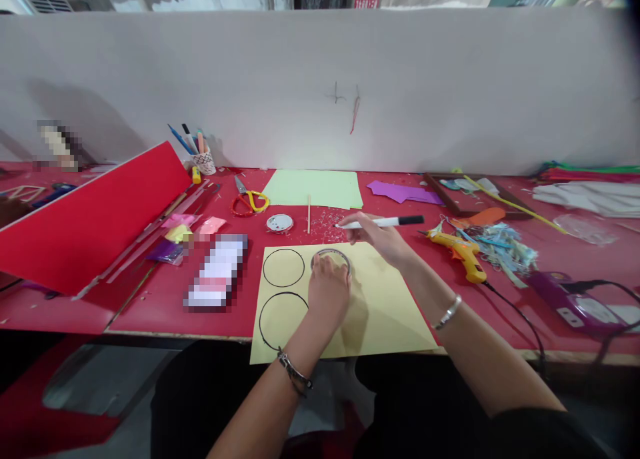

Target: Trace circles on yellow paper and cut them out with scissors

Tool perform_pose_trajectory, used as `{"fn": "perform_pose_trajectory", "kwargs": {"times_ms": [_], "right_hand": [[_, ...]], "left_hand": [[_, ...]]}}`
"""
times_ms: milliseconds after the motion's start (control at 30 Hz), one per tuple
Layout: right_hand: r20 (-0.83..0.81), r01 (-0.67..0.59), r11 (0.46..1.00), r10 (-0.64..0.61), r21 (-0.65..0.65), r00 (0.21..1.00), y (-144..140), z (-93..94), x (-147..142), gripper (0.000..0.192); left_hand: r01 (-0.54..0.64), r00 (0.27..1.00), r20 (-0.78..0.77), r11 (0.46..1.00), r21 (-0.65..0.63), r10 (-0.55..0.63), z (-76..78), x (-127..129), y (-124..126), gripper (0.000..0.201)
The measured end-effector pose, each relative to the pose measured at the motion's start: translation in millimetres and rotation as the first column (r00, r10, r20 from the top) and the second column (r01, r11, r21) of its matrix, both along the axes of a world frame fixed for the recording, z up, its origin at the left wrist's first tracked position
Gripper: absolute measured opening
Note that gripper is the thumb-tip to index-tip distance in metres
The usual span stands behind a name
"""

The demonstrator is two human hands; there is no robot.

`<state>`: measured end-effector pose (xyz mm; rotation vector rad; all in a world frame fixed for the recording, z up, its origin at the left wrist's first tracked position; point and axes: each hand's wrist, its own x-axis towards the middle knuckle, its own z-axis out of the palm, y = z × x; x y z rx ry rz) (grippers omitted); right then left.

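Pressing a round clear lid [331, 259] flat onto pale yellow paper [385, 312], left hand [327, 292] closed over its top. Pinching a white black-capped marker [383, 223] in right hand [383, 240], long axis level, tip leftward just above the lid's far rim.

One view only, from a camera on my head, looking forward and down over my red worktable [150, 312]. My forearms enter from the bottom edge, close to the lens. The table runs across the middle; a white partition wall [450, 79] fills the upper half, facing me.
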<state>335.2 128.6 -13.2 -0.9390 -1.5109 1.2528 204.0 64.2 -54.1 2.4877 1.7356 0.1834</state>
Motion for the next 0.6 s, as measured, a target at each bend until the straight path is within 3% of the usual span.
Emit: {"fn": "perform_pose_trajectory", "kwargs": {"times_ms": [200,367,600], "right_hand": [[0.003,-0.097,0.991,0.097,-0.094,0.995,42,-18.0,-35,0.028],[0.018,-0.150,0.977,0.154,-0.151,0.988,50,-26.3,-47,0.022],[0.028,-0.120,0.975,0.127,-0.187,0.991,57,-40.0,-43,0.022]], "left_hand": [[-0.039,0.999,0.001,0.999,0.029,0.039,-1.6,2,0,0.035],[-0.059,0.998,0.016,0.998,0.038,0.058,-1.8,1,-2,0.034],[-0.043,0.999,0.030,0.997,0.059,0.041,-5.3,-2,-1,0.033]]}}
